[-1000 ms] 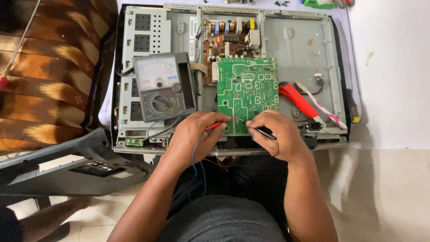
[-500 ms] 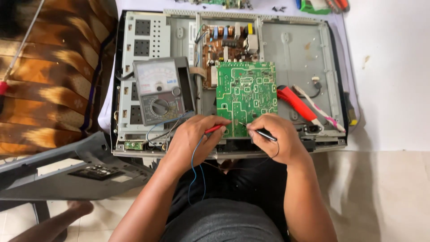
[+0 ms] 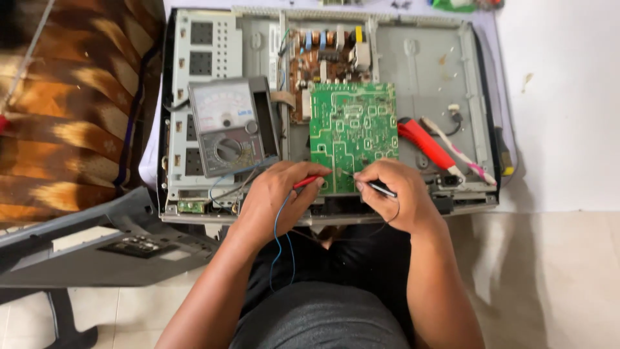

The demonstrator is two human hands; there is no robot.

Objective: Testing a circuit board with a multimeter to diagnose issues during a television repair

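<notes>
My left hand (image 3: 274,199) pinches a red meter probe (image 3: 309,181), its tip on the near edge of a green circuit board (image 3: 352,129). A blue lead (image 3: 279,226) runs back from it. My right hand (image 3: 392,195) grips a black meter probe (image 3: 380,188), its tip close to the red one on the same edge. The board lies copper side up inside an opened grey metal chassis (image 3: 439,71). An analogue multimeter (image 3: 226,127) with a white dial face rests on the chassis to the left of the board.
A red-handled tool (image 3: 426,143) and a pink-white toothbrush (image 3: 455,150) lie right of the board. A brown power board (image 3: 323,55) sits behind it. A grey plastic cover (image 3: 97,239) lies on the tiled floor at left, a brown patterned cushion (image 3: 64,110) beyond it.
Both hands keep the probes on the board's near edge with only slight shifts. The view has drifted a little; nothing was picked up or let go.
</notes>
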